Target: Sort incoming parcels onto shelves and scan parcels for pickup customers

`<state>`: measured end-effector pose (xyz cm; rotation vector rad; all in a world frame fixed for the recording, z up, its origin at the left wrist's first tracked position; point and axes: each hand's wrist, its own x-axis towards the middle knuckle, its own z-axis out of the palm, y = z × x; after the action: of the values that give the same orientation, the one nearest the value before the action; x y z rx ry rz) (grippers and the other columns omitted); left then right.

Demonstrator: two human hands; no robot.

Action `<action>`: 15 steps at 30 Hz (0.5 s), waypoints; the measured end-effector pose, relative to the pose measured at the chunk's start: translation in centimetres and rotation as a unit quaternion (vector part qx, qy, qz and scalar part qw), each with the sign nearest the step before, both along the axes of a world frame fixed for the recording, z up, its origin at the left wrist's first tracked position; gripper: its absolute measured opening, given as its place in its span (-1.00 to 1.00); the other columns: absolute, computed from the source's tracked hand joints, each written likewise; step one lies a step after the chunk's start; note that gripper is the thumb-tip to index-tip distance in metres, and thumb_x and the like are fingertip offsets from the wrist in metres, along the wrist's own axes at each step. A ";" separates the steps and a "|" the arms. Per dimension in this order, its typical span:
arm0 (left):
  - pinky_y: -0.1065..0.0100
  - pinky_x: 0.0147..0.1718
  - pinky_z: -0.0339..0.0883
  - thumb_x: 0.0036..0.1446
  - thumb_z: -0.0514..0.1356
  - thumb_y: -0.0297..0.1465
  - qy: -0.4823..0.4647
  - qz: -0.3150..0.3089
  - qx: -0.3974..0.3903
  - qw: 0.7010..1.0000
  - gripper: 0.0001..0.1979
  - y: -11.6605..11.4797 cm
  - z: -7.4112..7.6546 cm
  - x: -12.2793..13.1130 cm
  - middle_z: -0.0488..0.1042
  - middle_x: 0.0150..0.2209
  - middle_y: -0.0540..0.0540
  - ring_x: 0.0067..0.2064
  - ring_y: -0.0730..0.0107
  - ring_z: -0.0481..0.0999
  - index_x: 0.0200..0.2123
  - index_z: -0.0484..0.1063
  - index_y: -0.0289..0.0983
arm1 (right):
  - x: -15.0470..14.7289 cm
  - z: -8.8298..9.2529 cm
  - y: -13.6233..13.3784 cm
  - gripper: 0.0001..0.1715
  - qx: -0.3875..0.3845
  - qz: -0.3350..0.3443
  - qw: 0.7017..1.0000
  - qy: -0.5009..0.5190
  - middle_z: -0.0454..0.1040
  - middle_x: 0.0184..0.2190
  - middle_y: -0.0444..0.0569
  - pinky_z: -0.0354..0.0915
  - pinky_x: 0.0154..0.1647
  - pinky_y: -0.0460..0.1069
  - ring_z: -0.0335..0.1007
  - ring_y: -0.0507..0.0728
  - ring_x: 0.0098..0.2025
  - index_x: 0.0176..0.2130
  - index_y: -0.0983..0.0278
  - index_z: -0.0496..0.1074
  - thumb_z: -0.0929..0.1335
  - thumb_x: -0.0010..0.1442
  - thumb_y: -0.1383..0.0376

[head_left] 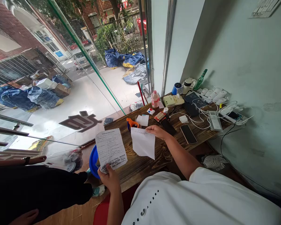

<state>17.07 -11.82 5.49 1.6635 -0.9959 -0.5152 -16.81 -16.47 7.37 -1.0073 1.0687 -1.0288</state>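
Note:
My left hand [110,177] is closed on the lower edge of a printed paper form [110,149], held up over the near end of a dark wooden table [140,165]. My right hand [157,131] pinches the top of a blank white sheet [143,143] that hangs just above the tabletop. An orange tape dispenser [132,124] stands right behind that sheet. A black phone [168,126] lies beside my right hand, and another phone [188,134] lies further right.
Farther along the table are a small bottle [155,99], a yellow pad [172,100], a power strip with white cables [214,120] and several chargers by the wall. A blue basin [93,161] sits under the table's left edge. Another person in black [35,190] stands at left beside the glass wall.

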 end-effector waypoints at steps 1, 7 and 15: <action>0.08 -0.14 0.36 0.13 0.21 -0.15 -0.014 -0.004 0.011 1.000 -0.63 0.0 0.0 0.0 0.46 -0.19 -0.15 -0.16 0.13 0.48 -0.07 0.34 -0.21 | 0.0 0.1 0.0 -0.44 -0.001 0.002 1.000 0.003 0.56 -0.30 -0.04 0.24 -0.31 -0.06 0.39 0.11 -0.29 -0.26 0.31 0.56 0.44 0.04 -0.13; 0.13 -0.14 0.37 0.13 0.20 -0.13 -0.035 -0.020 0.028 0.999 -0.64 -0.4 -0.9 0.2 0.47 -0.23 -0.13 -0.19 0.16 0.49 -0.09 0.35 -0.21 | 0.3 0.7 0.0 -0.46 0.004 0.005 1.000 -0.011 0.55 -0.33 -0.06 0.21 -0.32 -0.06 0.38 0.09 -0.31 -0.29 0.31 0.56 0.45 0.03 -0.11; 0.16 -0.22 0.35 0.14 0.16 -0.14 -0.070 -0.011 0.063 0.996 -0.64 -0.6 -1.1 0.3 0.49 -0.24 -0.16 -0.23 0.15 0.48 -0.09 0.36 -0.23 | 0.9 0.6 -0.4 -0.46 0.006 0.014 1.000 -0.022 0.56 -0.34 -0.06 0.21 -0.33 -0.07 0.37 0.06 -0.35 -0.26 0.32 0.57 0.46 0.02 -0.09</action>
<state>17.39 -12.39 4.35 1.8228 -1.1037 -0.4897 -15.96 -16.86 8.01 -0.9838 1.0210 -1.0159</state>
